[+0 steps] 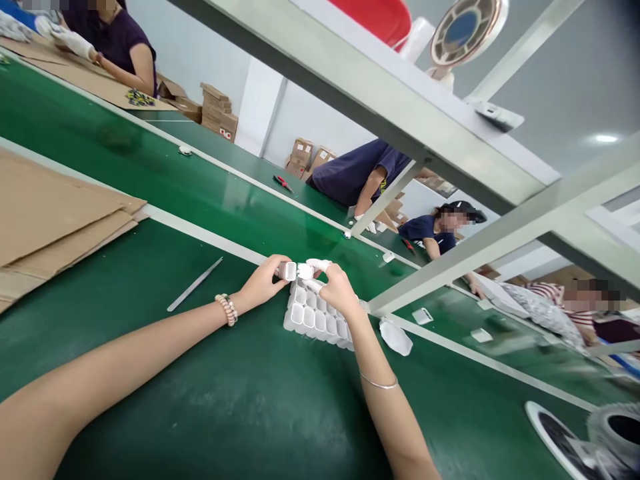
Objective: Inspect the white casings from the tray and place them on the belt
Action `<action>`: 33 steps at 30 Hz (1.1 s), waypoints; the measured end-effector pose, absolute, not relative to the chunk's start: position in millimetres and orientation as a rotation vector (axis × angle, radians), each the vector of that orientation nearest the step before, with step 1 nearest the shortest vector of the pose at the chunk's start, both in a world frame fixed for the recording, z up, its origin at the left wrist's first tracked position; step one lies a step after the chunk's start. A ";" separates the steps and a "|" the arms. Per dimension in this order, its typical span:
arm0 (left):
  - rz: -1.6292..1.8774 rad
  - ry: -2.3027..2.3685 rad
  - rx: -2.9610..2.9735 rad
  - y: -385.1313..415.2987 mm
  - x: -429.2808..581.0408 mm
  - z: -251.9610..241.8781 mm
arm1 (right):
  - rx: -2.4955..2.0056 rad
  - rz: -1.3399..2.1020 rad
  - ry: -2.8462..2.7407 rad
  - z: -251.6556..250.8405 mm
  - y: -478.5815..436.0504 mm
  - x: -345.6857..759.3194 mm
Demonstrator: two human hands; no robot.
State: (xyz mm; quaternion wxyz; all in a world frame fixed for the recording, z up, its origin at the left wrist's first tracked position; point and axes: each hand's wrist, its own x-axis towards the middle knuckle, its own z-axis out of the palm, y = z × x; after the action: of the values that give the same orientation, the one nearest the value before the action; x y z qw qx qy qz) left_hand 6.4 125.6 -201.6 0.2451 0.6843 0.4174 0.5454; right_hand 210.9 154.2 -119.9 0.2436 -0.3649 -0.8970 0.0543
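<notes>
Above the green bench, my left hand [267,283] grips a small white plastic housing [291,271] whose open end faces right. My right hand [336,287], with white covers on its fingertips, pinches a small white part [305,271] right beside the housing; whether the two touch I cannot tell. Just below my hands stands a block of white, open-topped cups [314,320] in rows, partly hidden behind my right hand and wrist. A pair of tweezers [195,284] lies on the bench to the left of my left hand.
Flat cardboard sheets [60,220] lie at the left. A slanting metal shelf frame [450,247] crosses the right side. A white dish [396,337] sits right of my right wrist, and a fan [575,440] at lower right. Co-workers sit across the green conveyor [240,200], which carries small white parts.
</notes>
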 end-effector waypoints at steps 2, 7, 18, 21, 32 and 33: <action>1.491 1.134 1.942 123.2 6.2 -200.1 | -0.963 0.099 -2.464 -121.0 155.4 209.1; 1.533 1.152 1.975 121.0 5.6 -197.6 | -0.981 0.058 -2.473 -124.8 153.2 207.3; 1.553 1.235 2.042 119.8 5.8 -194.2 | -1.080 -0.068 -2.509 -128.5 149.4 201.5; 1.551 1.260 2.043 120.3 6.1 -195.3 | -1.075 -0.090 -2.511 -128.6 148.4 199.3; 1.548 1.226 2.077 118.6 6.6 -195.2 | -1.106 -0.114 -2.530 -126.1 140.0 192.2; 1.551 1.226 2.078 118.7 6.7 -195.5 | -1.098 -0.115 -2.526 -126.6 140.0 191.9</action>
State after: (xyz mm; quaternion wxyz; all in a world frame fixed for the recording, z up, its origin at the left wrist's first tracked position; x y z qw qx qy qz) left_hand 6.7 118.7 -195.5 0.1362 0.7177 0.4233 0.5358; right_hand 191.9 140.0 -126.6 0.1913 -0.3910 -0.8994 -0.0409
